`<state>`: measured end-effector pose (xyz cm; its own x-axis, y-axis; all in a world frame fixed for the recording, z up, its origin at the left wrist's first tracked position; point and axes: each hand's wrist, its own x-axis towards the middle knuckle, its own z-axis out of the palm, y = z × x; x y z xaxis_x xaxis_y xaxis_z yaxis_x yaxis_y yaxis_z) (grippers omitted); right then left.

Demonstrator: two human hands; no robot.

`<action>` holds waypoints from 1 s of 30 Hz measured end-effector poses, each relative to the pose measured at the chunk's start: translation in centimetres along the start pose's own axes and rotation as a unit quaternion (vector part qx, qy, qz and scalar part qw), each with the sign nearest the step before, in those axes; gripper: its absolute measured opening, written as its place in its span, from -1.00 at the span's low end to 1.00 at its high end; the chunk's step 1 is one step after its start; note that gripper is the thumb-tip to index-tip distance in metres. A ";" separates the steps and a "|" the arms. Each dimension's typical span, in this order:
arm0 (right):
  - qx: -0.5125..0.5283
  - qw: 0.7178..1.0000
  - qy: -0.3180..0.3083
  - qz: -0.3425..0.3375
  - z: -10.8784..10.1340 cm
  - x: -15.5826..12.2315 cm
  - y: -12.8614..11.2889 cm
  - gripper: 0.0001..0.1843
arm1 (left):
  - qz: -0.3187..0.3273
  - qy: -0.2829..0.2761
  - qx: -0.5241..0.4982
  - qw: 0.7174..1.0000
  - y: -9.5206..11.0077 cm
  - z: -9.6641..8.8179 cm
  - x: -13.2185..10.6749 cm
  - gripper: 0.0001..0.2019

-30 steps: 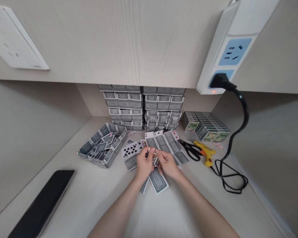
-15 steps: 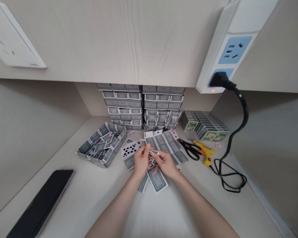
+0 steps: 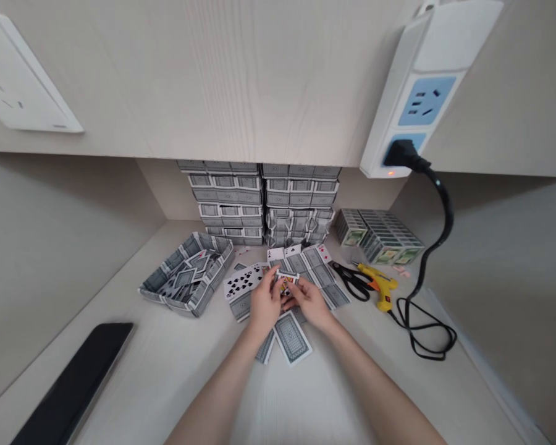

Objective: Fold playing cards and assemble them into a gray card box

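Observation:
My left hand (image 3: 264, 302) and my right hand (image 3: 311, 303) meet over the middle of the desk, both pinching a small folded playing card (image 3: 286, 282) between their fingertips. Under and around them lie loose playing cards (image 3: 291, 335), some face down with grey patterned backs, and a face-up spade card (image 3: 243, 281) to the left. A row of joined cards (image 3: 313, 267) lies just beyond my hands.
An open tray made of cards (image 3: 188, 281) sits to the left. Two stacks of such trays (image 3: 264, 204) stand at the back. Boxed decks (image 3: 379, 236), black scissors (image 3: 352, 279), a yellow glue gun (image 3: 380, 287) with black cable (image 3: 424, 334) lie right. A dark phone (image 3: 76, 383) lies front left.
Both hands have shifted slightly away from me while turning the small folded card between the fingers; its face side now points upward.

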<state>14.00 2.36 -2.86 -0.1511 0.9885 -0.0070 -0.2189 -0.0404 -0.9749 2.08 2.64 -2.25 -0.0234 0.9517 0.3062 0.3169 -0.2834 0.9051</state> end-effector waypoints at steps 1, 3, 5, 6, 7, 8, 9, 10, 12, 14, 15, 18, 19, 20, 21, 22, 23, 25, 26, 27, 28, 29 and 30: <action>0.006 1.000 -0.006 0.005 0.0 0.0 0.0 -0.64 | -0.002 -0.002 0.030 1.000 0.0 -0.1 0.0 -0.67; 0.019 1.000 -0.015 0.013 -0.1 0.0 -0.2 -0.63 | -0.015 -0.009 0.078 0.997 0.2 -0.4 0.1 -0.66; 0.031 0.999 -0.028 0.020 -0.1 -0.1 -0.4 -0.62 | -0.023 -0.014 0.103 0.994 0.4 -0.7 0.1 -0.63; 0.037 0.998 -0.037 0.023 -0.1 -0.1 -0.5 -0.62 | -0.021 -0.013 0.105 0.994 0.6 -0.8 0.1 -0.62; 0.043 0.998 -0.045 0.025 -0.1 -0.2 -0.6 -0.63 | -0.013 -0.012 0.104 0.994 0.6 -0.9 0.1 -0.62; 0.050 0.997 -0.053 0.027 -0.1 -0.3 -0.8 -0.64 | 0.002 -0.009 0.102 0.995 0.7 -1.0 0.1 -0.62; 0.057 0.996 -0.060 0.029 -0.1 -0.3 -0.9 -0.66 | 0.020 -0.006 0.102 0.995 0.7 -1.0 0.1 -0.63; 0.066 0.995 -0.065 0.030 -0.1 -0.4 -1.0 -0.68 | 0.036 -0.004 0.102 0.994 0.7 -1.1 0.2 -0.65; 0.087 0.993 -0.076 0.035 -0.1 -0.6 -1.3 -0.71 | 0.053 0.001 0.104 0.993 0.6 -1.1 0.2 -0.71; 0.109 0.989 -0.092 0.042 -0.1 -0.8 -1.6 -0.72 | 0.042 0.010 0.096 0.994 0.4 -1.0 0.3 -0.75; 0.120 0.987 -0.098 0.043 0.0 -0.9 -1.7 -0.73 | 0.034 0.014 0.088 0.995 0.4 -1.0 0.3 -0.76; 0.148 0.983 -0.102 0.037 0.1 -1.1 -2.0 -0.76 | 0.026 0.018 0.058 0.998 0.3 -0.9 0.3 -0.77; 0.156 0.982 -0.101 0.036 0.1 -1.1 -2.0 -0.77 | 0.028 0.015 0.047 0.998 0.4 -0.8 0.3 -0.77; 0.165 0.981 -0.100 0.036 0.2 -1.2 -2.0 -0.78 | 0.034 0.010 0.037 0.999 0.5 -0.8 0.4 -0.77; 0.173 0.979 -0.100 0.037 0.2 -1.2 -2.0 -0.78 | 0.045 0.008 0.032 0.998 0.6 -0.8 0.4 -0.77; 0.182 0.978 -0.097 0.038 0.2 -1.2 -2.0 -0.79 | 0.062 0.006 0.032 0.998 0.7 -0.9 0.4 -0.77; 0.188 0.977 -0.094 0.040 0.2 -1.2 -2.0 -0.79 | 0.084 0.005 0.038 0.996 0.9 -0.9 0.4 -0.76; 0.190 0.977 -0.082 0.045 0.1 -1.2 -1.9 -0.78 | 0.141 -0.005 0.057 0.988 1.2 -1.1 0.4 -0.71; 0.186 0.978 -0.077 0.049 0.2 -1.2 -2.0 -0.76 | 0.168 -0.014 0.066 0.984 1.3 -1.2 0.4 -0.69; 0.183 0.979 -0.075 0.053 0.2 -1.1 -2.0 -0.75 | 0.187 -0.023 0.072 0.980 1.4 -1.3 0.4 -0.68; 0.180 0.979 -0.076 0.057 0.3 -1.1 -2.1 -0.73 | 0.196 -0.030 0.076 0.977 1.4 -1.3 0.3 -0.68; 0.179 0.979 -0.078 0.060 0.3 -1.1 -2.1 -0.72 | 0.197 -0.030 0.081 0.977 1.4 -1.4 0.2 -0.69; 0.181 0.978 -0.079 0.061 0.4 -1.1 -2.2 -0.72 | 0.189 -0.022 0.087 0.978 1.3 -1.4 0.2 -0.71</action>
<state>14.25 1.27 -0.60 -0.3385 0.9392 -0.0569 -0.5122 -0.2346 -0.8262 1.20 2.24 -0.58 0.1671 0.7879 0.5927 0.4521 -0.5955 0.6641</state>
